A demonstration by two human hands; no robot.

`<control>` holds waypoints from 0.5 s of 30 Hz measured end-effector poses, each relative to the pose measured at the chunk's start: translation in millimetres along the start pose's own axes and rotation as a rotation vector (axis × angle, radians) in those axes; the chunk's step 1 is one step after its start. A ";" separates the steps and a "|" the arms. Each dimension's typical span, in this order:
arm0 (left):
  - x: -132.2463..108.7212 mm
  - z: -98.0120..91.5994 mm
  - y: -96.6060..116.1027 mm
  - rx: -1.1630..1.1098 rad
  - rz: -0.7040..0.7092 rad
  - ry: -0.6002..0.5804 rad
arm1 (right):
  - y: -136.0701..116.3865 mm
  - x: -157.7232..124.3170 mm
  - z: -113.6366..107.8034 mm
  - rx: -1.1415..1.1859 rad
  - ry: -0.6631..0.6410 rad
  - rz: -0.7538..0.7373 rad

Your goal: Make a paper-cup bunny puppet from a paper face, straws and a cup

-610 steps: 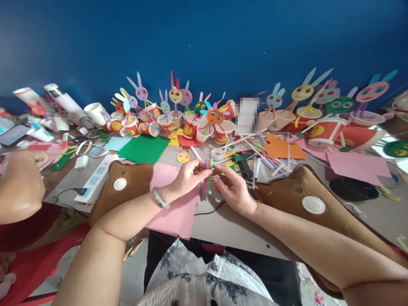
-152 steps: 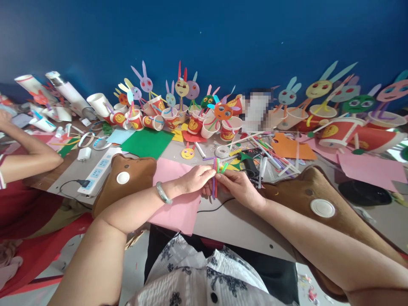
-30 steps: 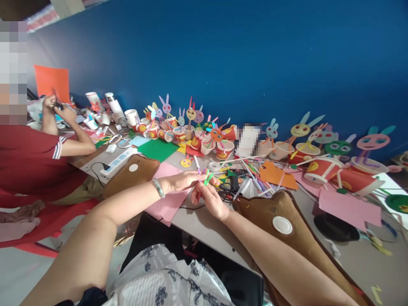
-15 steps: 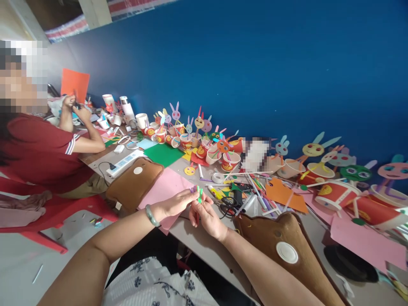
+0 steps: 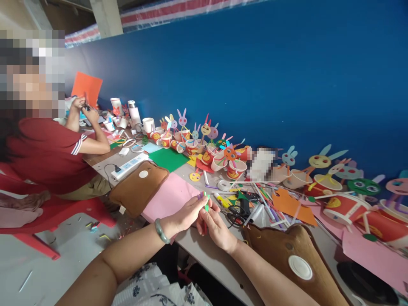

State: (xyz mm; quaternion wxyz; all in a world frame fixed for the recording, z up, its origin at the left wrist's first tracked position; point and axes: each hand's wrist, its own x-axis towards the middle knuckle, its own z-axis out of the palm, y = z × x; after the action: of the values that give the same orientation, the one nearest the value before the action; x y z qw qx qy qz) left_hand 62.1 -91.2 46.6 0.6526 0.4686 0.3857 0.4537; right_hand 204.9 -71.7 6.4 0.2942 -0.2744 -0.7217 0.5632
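Observation:
In front of me, above the table edge, my left hand [image 5: 189, 213] and my right hand [image 5: 218, 227] meet at the fingertips. Both pinch small bright green strips [image 5: 206, 203], mostly covered by the fingers. A bit of purple shows at the left fingertips and a bit of red below the right fingers; I cannot tell whether they are parts of one piece. Under and beyond my left hand lies pink paper [image 5: 168, 193]. Just past my right hand are black-handled scissors [image 5: 237, 216] and a yellow marker-like stick [image 5: 221, 199].
Brown cushions [image 5: 140, 187] lie on both sides of my arms. Red and white paper cups [image 5: 236, 171] with paper rabbit faces line the blue wall [image 5: 223, 85]. A power strip [image 5: 130, 165] sits left. A co-worker in a red shirt [image 5: 51, 148] holds orange paper [image 5: 87, 87].
The view has shifted slightly, so everything appears a little further right and lower. Both hands stay together on the green strips, with only slight finger movement.

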 end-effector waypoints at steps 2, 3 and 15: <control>2.6 -0.4 0.2 -0.002 0.043 -0.016 | -1.4 0.3 -1.9 -0.012 0.039 0.008; 3.3 -0.9 -0.1 -0.003 0.064 -0.031 | -2.7 0.3 -2.9 -0.013 0.052 0.011; -1.0 -2.4 10.9 0.059 0.025 -0.121 | -3.1 1.7 -5.6 0.114 0.017 0.052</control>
State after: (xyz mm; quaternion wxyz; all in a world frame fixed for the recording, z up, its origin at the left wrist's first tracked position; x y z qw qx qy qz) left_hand 57.0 -89.9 56.5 0.6548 0.5189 0.3529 0.4212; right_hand 207.6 -67.5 10.7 0.3010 -0.2806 -0.6785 0.6085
